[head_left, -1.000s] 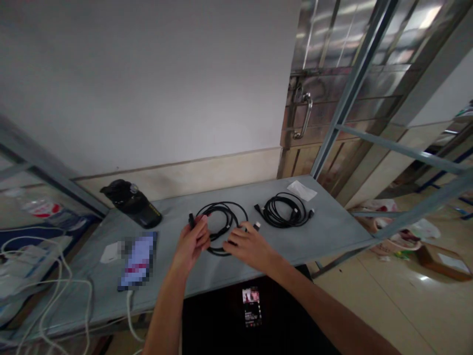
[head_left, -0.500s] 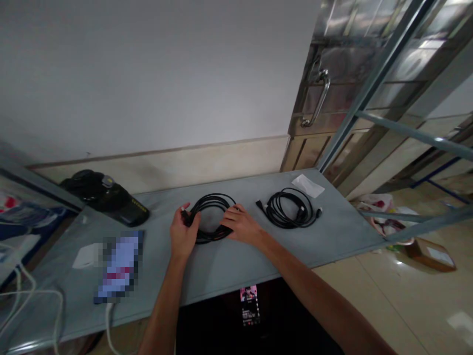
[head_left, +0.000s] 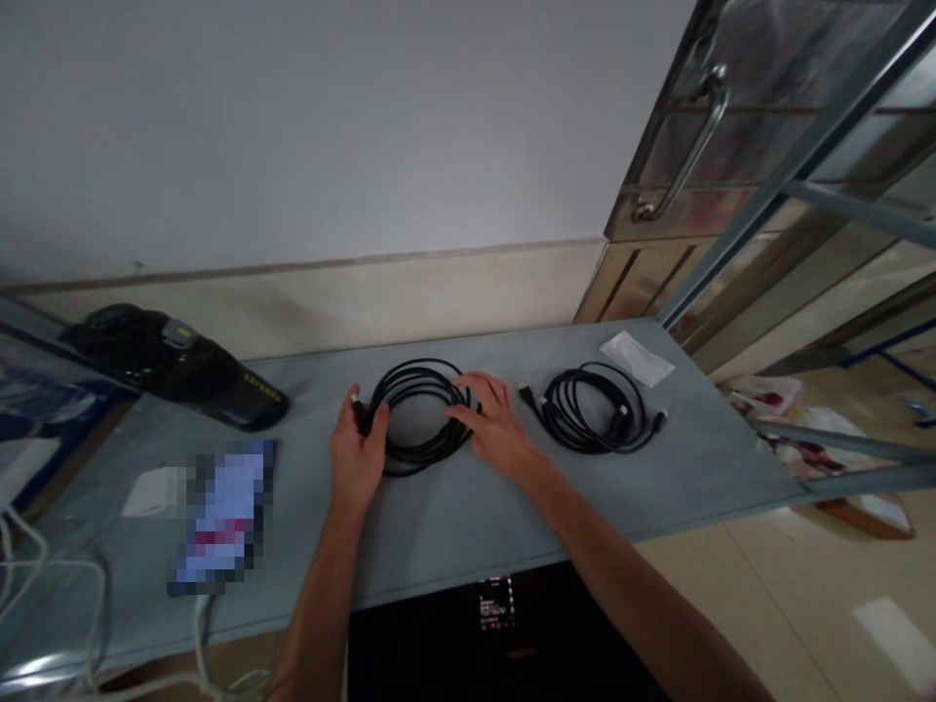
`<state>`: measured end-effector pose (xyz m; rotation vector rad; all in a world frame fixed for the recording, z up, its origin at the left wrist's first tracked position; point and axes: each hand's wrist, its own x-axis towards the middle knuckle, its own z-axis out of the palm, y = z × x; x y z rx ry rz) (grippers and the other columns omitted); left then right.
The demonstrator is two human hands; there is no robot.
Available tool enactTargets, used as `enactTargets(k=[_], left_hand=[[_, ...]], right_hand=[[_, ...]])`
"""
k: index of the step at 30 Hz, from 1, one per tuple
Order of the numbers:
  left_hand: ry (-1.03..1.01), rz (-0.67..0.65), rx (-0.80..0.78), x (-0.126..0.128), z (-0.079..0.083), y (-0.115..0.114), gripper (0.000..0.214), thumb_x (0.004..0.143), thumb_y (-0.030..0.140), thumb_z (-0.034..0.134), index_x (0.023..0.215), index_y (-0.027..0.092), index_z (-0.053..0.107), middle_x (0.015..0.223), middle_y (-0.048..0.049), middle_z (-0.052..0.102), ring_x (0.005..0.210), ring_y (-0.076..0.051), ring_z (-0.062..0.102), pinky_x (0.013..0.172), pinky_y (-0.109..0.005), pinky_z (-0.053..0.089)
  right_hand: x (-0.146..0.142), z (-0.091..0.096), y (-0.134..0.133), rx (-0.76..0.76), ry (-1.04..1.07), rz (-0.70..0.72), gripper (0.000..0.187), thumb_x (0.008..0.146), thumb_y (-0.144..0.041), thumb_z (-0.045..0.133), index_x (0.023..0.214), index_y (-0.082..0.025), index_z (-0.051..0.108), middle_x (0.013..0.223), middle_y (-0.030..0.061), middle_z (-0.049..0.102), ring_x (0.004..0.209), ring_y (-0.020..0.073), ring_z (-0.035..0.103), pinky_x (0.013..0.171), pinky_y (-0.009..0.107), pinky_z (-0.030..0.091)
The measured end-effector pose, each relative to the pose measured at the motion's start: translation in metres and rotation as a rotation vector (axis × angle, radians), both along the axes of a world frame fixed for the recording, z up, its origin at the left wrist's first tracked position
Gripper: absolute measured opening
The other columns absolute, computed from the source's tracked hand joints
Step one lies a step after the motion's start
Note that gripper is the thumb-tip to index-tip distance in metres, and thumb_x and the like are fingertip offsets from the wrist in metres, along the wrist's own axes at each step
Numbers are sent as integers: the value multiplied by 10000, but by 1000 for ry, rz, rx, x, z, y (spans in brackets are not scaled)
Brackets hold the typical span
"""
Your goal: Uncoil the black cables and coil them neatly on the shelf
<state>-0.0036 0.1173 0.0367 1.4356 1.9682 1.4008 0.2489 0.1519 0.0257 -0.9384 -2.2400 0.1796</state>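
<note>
A coiled black cable (head_left: 422, 455) lies on the grey tabletop between my hands. My left hand (head_left: 357, 444) is closed around the coil's left side, with a cable plug (head_left: 359, 407) showing between thumb and fingers. On the coil's right side, my right hand (head_left: 491, 417) curls over the loops, thumb on the near side and fingers on the far side. A second coiled black cable (head_left: 585, 447) rests to the right, apart from my hands, its connector ends sticking out.
A black bottle (head_left: 175, 366) lies on its side at the back left. Nearer are a blurred blue item (head_left: 226, 517) and white cords (head_left: 98, 604). A white paper (head_left: 636, 359) lies back right. A metal post (head_left: 760, 210) rises at the right corner.
My right hand has shifted its hold on the coil, its thumb and fingers now spread more around the loops. The left hand keeps its grip. The camera view has shifted slightly.
</note>
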Motion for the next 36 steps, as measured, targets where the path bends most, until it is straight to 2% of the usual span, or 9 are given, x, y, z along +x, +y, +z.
enactTargets(k=[5, 8, 10, 13, 21, 24, 28, 32, 36], left_hand=[[33, 4, -17, -2, -1, 1, 834, 980, 632, 723, 1633, 129, 597, 933, -40, 684, 869, -274, 684, 918, -450, 623], [38, 18, -8, -4, -3, 0, 847, 978, 611, 738, 1658, 130, 581, 971, -55, 720, 896, -274, 702, 959, -463, 631], [52, 38, -8, -6, -6, 1, 834, 968, 596, 760, 1650, 145, 597, 1069, -88, 761, 994, -288, 730, 1052, -481, 614], [68, 58, 3, -10, -11, 1, 776, 951, 575, 782, 1599, 170, 646, 1268, -141, 782, 1193, -318, 734, 1184, -512, 554], [-6, 19, 66, -11, -15, 3, 710, 940, 469, 808, 1575, 196, 649, 1368, -134, 803, 1252, -307, 770, 1218, -511, 563], [-28, 9, 84, -10, -13, 2, 693, 943, 425, 806, 1579, 202, 644, 1405, -142, 797, 1311, -312, 758, 1232, -516, 558], [58, -15, 111, -10, -9, 1, 508, 969, 378, 762, 1453, 224, 750, 1438, -131, 787, 1356, -316, 736, 1255, -523, 540], [108, -34, 119, -10, -7, 2, 425, 990, 370, 732, 1386, 231, 799, 1430, -116, 796, 1366, -324, 733, 1267, -520, 529], [89, -48, 99, -13, -10, 3, 423, 1010, 397, 720, 1390, 234, 809, 1410, -106, 811, 1345, -321, 746, 1255, -506, 539]], right_hand=[[0, -1, 5, -95, 69, 40, 666, 848, 155, 525, 1346, -237, 729, 1641, 153, 516, 1585, 316, 434, 1243, 551, 530], [-1, -5, 9, -191, 145, 20, 616, 918, 109, 504, 1427, -206, 649, 1666, 195, 467, 1553, 297, 489, 1192, 490, 578], [-1, -7, 12, -258, 207, -9, 538, 971, 59, 502, 1438, -184, 609, 1640, 215, 467, 1462, 272, 577, 1162, 442, 588], [0, -8, 15, -334, 274, -16, 497, 978, 30, 514, 1414, -196, 590, 1527, 178, 547, 1295, 229, 669, 1131, 396, 593], [2, -17, 21, -347, 448, -5, 513, 922, 56, 523, 1303, -277, 607, 1353, 95, 655, 1319, 240, 700, 1224, 468, 556], [1, -22, 24, -397, 524, 2, 482, 943, 17, 541, 1321, -278, 587, 1362, 91, 668, 1256, 225, 754, 1155, 436, 602], [1, -25, 28, -462, 599, -17, 388, 955, -61, 602, 1285, -267, 586, 1289, 80, 712, 1147, 222, 793, 1032, 401, 638], [1, -23, 30, -458, 610, -44, 289, 958, -112, 629, 1206, -258, 622, 1155, 45, 755, 1030, 212, 759, 973, 378, 614], [1, -21, 31, -416, 605, -77, 303, 916, -109, 629, 1186, -247, 641, 1127, 39, 757, 924, 199, 706, 895, 349, 592]])
